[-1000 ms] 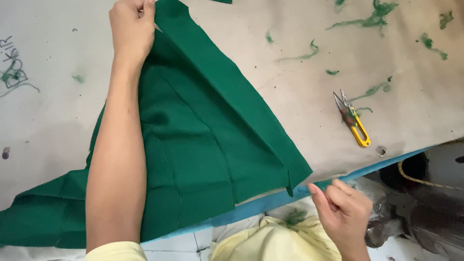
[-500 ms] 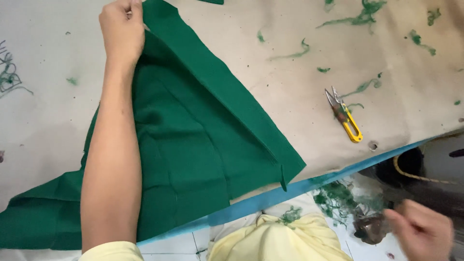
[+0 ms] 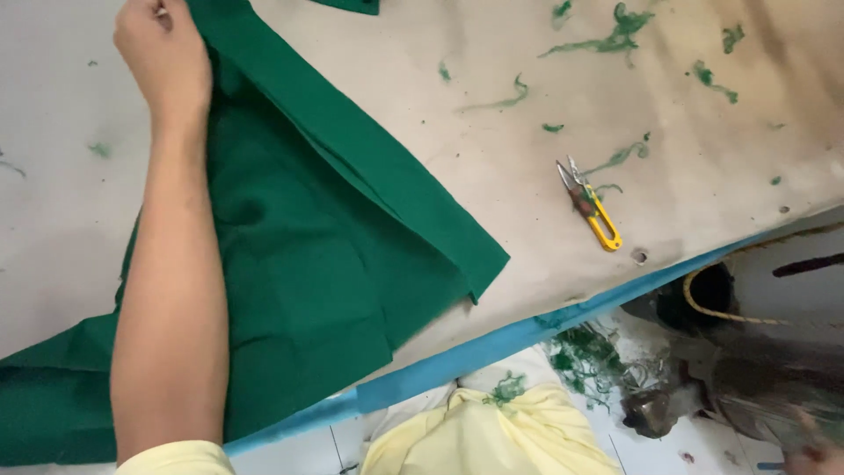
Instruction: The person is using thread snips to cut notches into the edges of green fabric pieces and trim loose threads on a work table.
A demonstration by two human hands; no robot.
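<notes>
Small yellow snips (image 3: 591, 209) lie on the grey table (image 3: 492, 167). Bits of green thread (image 3: 615, 22) are scattered near them. The table has a blue edge (image 3: 492, 347). Below it, more green scraps (image 3: 585, 356) lie on the floor.

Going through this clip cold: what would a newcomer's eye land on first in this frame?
First, the big green cloth spread over the left half of the pale table, with the left hand pinching its far edge at top left, forearm lying across it. Next, the yellow-handled thread snips lying alone to the right, among green thread scraps. The right hand is only a blur at the bottom right corner, below the table edge.
</notes>
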